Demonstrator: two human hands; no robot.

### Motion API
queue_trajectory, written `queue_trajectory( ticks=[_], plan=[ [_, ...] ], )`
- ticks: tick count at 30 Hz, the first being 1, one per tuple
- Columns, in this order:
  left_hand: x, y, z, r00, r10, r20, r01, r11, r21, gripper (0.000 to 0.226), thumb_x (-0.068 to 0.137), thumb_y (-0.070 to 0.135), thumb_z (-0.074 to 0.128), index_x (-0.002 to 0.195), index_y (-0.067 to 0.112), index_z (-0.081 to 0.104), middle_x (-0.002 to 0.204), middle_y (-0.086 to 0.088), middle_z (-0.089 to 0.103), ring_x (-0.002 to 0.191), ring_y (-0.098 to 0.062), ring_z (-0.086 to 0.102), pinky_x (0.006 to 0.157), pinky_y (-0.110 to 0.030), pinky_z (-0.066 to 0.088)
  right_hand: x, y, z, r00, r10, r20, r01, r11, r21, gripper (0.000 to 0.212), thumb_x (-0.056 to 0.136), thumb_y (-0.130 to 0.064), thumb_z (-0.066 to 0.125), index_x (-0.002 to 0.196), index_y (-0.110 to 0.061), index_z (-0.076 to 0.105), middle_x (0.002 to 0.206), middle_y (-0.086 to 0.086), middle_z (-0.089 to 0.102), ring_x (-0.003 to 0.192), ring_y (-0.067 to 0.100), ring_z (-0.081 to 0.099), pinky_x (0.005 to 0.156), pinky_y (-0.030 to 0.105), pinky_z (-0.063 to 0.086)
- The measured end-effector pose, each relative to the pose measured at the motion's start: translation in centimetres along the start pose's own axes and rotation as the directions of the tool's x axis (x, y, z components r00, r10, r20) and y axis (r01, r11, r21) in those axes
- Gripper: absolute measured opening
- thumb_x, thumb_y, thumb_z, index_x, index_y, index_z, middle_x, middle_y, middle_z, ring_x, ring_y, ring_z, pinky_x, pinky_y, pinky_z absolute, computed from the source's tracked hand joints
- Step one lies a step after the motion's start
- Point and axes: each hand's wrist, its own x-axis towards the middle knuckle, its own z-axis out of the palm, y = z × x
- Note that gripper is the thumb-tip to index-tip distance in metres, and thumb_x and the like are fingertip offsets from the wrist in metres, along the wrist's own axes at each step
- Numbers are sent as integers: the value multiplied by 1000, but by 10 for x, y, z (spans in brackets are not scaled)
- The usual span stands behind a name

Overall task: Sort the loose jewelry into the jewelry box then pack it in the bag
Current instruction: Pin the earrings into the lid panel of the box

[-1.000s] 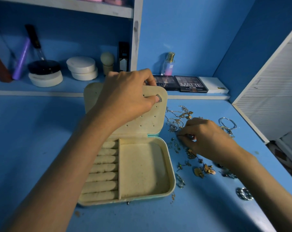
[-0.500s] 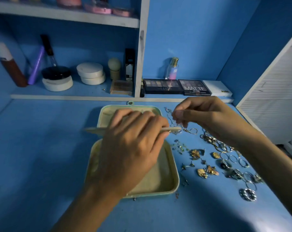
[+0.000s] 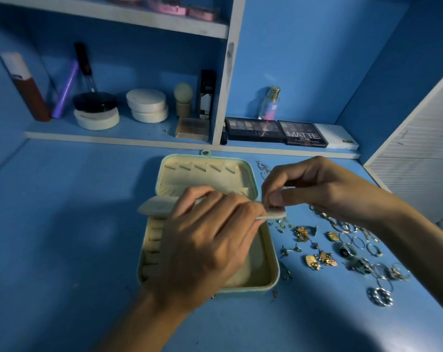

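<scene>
A cream-lined, teal-edged jewelry box (image 3: 272,265) lies open on the blue desk, its lid (image 3: 207,171) flat at the back. My left hand (image 3: 207,245) holds the box's perforated earring flap (image 3: 154,207) level above the tray. My right hand (image 3: 314,189) pinches a small earring at the flap's right end (image 3: 273,215); the earring is mostly hidden by my fingers. Loose jewelry (image 3: 317,257) lies scattered to the right of the box: gold earrings, studs, silver rings (image 3: 380,295) and a chain (image 3: 262,168).
A low shelf behind the box holds makeup palettes (image 3: 276,130), a perfume bottle (image 3: 270,102), round compacts (image 3: 146,105) and tubes. A white slatted door (image 3: 423,138) stands at the right. The desk surface (image 3: 63,224) left of the box is bare blue.
The flap came down from upright to level under my left hand. My right hand rose from the loose pile with a small piece and moved to the flap's right end.
</scene>
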Motion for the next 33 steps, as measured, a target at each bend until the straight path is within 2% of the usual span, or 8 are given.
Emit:
queue_trajectory(
  ticks=[12, 18, 22, 26, 29, 33],
  plan=[
    [-1, -1, 1, 1000, -4, -17, 4, 1000, -2, 15, 90, 21, 65, 76, 17, 69, 72, 5, 65, 62, -19, 59, 72, -29, 40, -1, -8, 0, 999, -26, 41, 30, 994, -106, 4, 75, -13, 68, 76, -15, 72, 81, 1, 67, 77, 14, 61, 73, 19, 47],
    [0, -1, -1, 1000, -10, -24, 10, 1000, -1, 15, 90, 22, 65, 76, 17, 69, 73, 6, 66, 63, -17, 58, 72, -29, 39, 3, -17, -4, 993, -10, 115, 37, 973, -228, 9, 76, -17, 69, 82, -11, 74, 86, 5, 68, 82, 20, 63, 76, 24, 49],
    [1, -1, 1, 1000, -10, -27, 10, 1000, -6, 15, 90, 22, 65, 77, 17, 69, 74, 5, 67, 64, -18, 60, 72, -29, 40, 9, -30, -10, 978, 35, 207, 24, 960, -277, 10, 80, -8, 67, 88, -9, 72, 83, 6, 70, 78, 20, 65, 73, 21, 51],
    [1, -1, 0, 1000, -9, -18, 9, 1000, -6, 14, 90, 22, 66, 78, 16, 70, 75, 6, 67, 65, -16, 60, 73, -28, 40, 19, -39, -13, 951, 100, 293, 10, 936, -352, 7, 81, 1, 66, 86, -3, 69, 77, 2, 69, 73, 13, 64, 68, 19, 50],
    [1, -1, 0, 1000, -12, -19, 12, 1000, 0, 14, 90, 22, 65, 78, 16, 70, 74, 5, 67, 64, -16, 60, 73, -29, 40, 24, -42, -14, 933, 147, 328, -9, 922, -388, 8, 79, -2, 65, 86, -1, 69, 78, 5, 69, 71, 12, 64, 66, 15, 48],
    [0, 0, 0, 1000, -16, -22, 16, 1000, -2, 13, 90, 22, 66, 78, 17, 70, 75, 5, 66, 64, -17, 59, 72, -29, 40, 27, -43, -14, 924, 181, 336, -27, 909, -416, 10, 81, 8, 64, 85, 0, 69, 78, 6, 69, 63, 5, 60, 60, 8, 43]
  ],
)
